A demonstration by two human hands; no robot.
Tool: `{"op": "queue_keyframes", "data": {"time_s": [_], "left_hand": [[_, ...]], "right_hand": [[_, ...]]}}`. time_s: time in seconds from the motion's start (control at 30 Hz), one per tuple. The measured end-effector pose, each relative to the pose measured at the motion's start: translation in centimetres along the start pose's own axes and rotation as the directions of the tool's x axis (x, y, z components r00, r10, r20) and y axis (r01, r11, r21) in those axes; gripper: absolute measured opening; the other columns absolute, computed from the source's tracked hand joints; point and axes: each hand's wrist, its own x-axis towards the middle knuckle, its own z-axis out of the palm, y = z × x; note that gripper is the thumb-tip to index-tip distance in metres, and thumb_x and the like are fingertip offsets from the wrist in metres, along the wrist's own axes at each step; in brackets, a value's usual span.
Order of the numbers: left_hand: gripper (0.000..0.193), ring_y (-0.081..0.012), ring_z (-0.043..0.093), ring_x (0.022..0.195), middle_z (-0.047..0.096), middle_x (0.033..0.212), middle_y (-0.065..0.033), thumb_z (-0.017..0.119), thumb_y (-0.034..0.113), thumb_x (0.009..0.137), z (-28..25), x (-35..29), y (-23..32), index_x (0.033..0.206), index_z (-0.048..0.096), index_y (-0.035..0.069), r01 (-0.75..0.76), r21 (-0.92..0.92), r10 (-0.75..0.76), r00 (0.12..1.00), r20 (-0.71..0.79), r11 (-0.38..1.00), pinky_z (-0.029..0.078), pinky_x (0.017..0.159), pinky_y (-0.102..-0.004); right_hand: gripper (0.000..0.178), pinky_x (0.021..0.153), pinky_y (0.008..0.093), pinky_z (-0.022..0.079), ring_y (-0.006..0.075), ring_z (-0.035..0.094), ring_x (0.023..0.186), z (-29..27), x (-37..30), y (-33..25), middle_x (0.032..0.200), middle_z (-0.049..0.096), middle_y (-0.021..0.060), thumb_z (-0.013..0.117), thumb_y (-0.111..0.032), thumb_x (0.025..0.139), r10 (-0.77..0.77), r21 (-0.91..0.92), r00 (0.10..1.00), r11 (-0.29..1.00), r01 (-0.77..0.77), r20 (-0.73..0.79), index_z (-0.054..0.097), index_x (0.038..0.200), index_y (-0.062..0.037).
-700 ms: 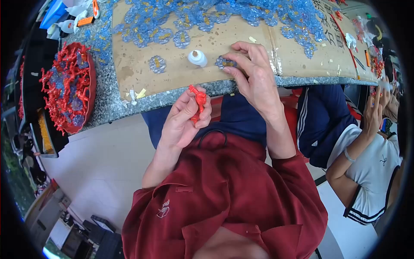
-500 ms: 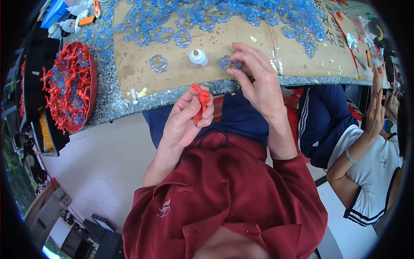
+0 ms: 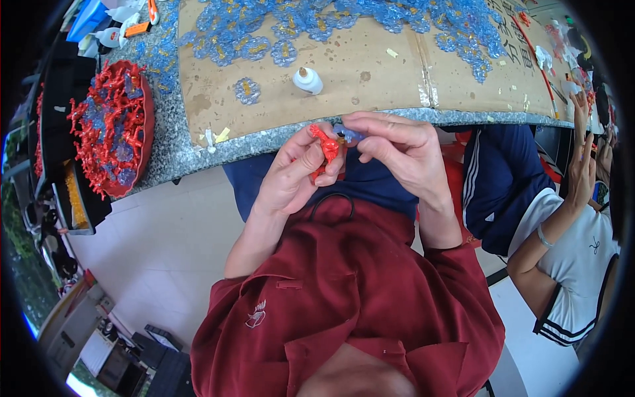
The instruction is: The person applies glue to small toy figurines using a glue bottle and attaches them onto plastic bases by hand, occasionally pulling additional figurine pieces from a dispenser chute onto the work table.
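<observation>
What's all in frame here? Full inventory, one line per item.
red plastic piece: one, red, pinched in the left hand just off the table edge
blue piece: one, translucent blue, in the right hand's fingertips, against the red piece
glue bottle: one, white, lying on the cardboard
cardboard sheet: one, brown, covering the tabletop
blue ornaments: many, blue with yellow centres, spread along the cardboard's far part
red tray: one, red, heaped with red pieces and some blue ones, left end of the table
stone table: one, grey speckled
neighbouring person: one, white top, at right, hands raised
left hand: one, holding the red piece
right hand: one, holding the blue piece
</observation>
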Motion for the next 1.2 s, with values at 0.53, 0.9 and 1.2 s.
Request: {"op": "queue_keyframes", "data": {"time_s": [0.53,0.9,1.2], "left_hand": [[0.014,-0.0128,0.054,0.086,0.055,0.099,-0.0090,0.056,0.010,0.089,0.5,0.2,-0.1,0.101,0.054,0.003,-0.307,0.497,0.345,0.938,0.015,0.812,0.043,0.079,-0.0249],[0.013,-0.0156,0.054,0.093,0.055,0.099,-0.0094,0.055,0.007,0.088,0.5,0.1,-0.2,0.100,0.054,0.002,-0.296,0.498,0.340,0.940,0.002,0.815,0.042,0.085,-0.0279],[0.016,-0.0173,0.055,0.093,0.058,0.098,-0.0113,0.061,0.010,0.084,0.2,0.4,-0.3,0.098,0.056,0.003,-0.355,0.591,0.395,0.916,0.065,0.725,0.044,0.083,-0.0282]], "right_hand": [[0.018,0.076,0.0286,0.051,0.0190,0.062,0.084,0.3,-1.4,1.1,0.091,0.065,0.0149,0.064,0.010,0.073,0.109,0.424,0.994,0.901,-0.095,-0.008,0.064,0.090,0.0047],[0.019,0.072,0.0269,0.051,0.0181,0.062,0.082,0.2,-1.6,0.2,0.091,0.064,0.0135,0.067,0.009,0.072,0.063,0.298,0.998,0.953,-0.061,0.002,0.064,0.091,0.0053],[0.021,0.071,0.0323,0.049,0.0240,0.062,0.077,1.1,-1.5,-0.4,0.082,0.065,0.0117,0.072,0.002,0.066,-0.334,-0.246,0.940,0.919,0.307,-0.074,0.065,0.085,0.0029]]}}
